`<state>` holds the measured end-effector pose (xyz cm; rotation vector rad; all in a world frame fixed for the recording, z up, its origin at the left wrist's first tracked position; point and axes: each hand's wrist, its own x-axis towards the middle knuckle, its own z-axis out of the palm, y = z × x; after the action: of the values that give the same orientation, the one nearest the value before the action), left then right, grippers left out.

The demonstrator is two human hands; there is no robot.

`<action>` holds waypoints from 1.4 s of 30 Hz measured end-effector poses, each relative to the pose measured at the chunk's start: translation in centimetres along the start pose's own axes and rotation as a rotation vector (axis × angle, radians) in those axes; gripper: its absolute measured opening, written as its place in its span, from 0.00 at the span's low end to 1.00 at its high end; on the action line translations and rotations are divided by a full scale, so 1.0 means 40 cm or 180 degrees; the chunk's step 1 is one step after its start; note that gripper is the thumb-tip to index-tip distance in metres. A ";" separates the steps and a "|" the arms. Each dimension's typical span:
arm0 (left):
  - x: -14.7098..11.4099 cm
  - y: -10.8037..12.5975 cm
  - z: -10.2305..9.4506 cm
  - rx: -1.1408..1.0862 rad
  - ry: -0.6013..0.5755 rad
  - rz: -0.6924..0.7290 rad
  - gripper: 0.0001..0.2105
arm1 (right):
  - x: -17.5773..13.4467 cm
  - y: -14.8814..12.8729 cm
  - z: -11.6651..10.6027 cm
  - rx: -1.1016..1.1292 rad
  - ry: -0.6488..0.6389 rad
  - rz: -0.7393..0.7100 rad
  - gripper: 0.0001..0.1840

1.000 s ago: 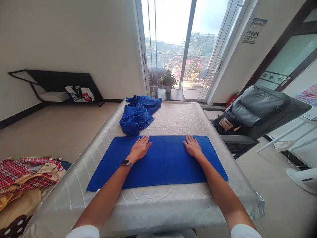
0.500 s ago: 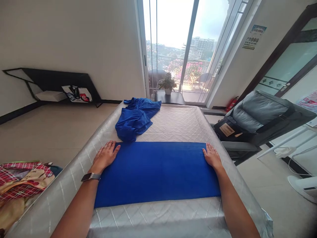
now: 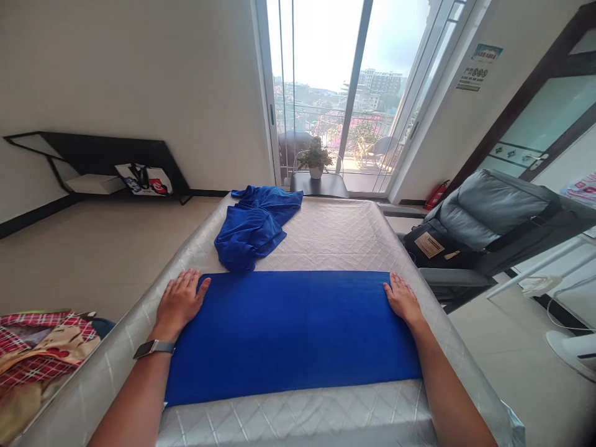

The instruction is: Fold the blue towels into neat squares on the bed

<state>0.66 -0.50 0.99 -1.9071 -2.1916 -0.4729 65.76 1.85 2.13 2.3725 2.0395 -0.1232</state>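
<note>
A blue cloth [image 3: 298, 335] lies flat, folded into a wide rectangle, on a table with a pale quilted-pattern cover [image 3: 335, 236]. At its far left corner my left hand [image 3: 180, 302] rests palm down with fingers stretched out, mostly on the cover, the thumb by the cloth's edge. My right hand [image 3: 401, 297] lies flat over the far right corner, fingers extended. Beyond the flat cloth sits a crumpled blue cloth [image 3: 254, 226], touching or nearly touching its far edge. A watch is on my left wrist.
A grey armchair [image 3: 484, 217] with a black bag [image 3: 431, 245] stands to the right. Clothes in red plaid and tan [image 3: 44, 347] lie at the lower left. A potted plant [image 3: 316, 158] stands on a dark chair [image 3: 321, 184] before the glass door.
My left hand has slid left and slightly nearer, and the cloth's left edge now reaches farther left. My right hand stays at the far right corner.
</note>
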 end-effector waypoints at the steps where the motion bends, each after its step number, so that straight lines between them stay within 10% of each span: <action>1: 0.001 0.009 -0.014 0.0007 0.0190 0.0077 0.37 | -0.002 -0.003 -0.002 0.0006 0.0025 0.0017 0.37; 5: 0.010 0.069 -0.066 -0.0164 0.0542 0.0447 0.30 | -0.020 -0.024 -0.023 -0.0113 0.0386 -0.0046 0.35; 9: 0.011 0.191 -0.076 -0.0383 0.0054 0.0966 0.28 | -0.064 -0.097 -0.067 -0.0137 0.0755 -0.0503 0.31; 15: 0.007 0.467 -0.051 -0.0728 -0.0421 0.1690 0.25 | -0.134 -0.369 -0.100 0.0380 0.0495 -0.1647 0.30; 21: -0.009 0.637 0.012 -0.0792 -0.0540 0.1695 0.26 | -0.126 -0.575 -0.058 0.0578 0.0010 -0.1797 0.32; 33: -0.025 0.624 0.045 -0.0788 -0.0644 0.1646 0.28 | -0.101 -0.558 -0.012 0.0591 -0.0026 -0.1787 0.34; 37: -0.024 0.526 0.034 -0.0621 -0.0782 0.1493 0.30 | -0.062 -0.412 -0.022 0.0425 -0.0116 -0.1555 0.35; 42: -0.017 0.261 0.026 -0.0442 -0.0974 0.1060 0.31 | -0.006 -0.117 -0.024 0.0111 -0.0040 -0.0830 0.35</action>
<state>11.12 0.47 0.94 -2.5056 -1.9845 -0.2966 61.16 2.36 3.33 2.1055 2.3491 -0.1764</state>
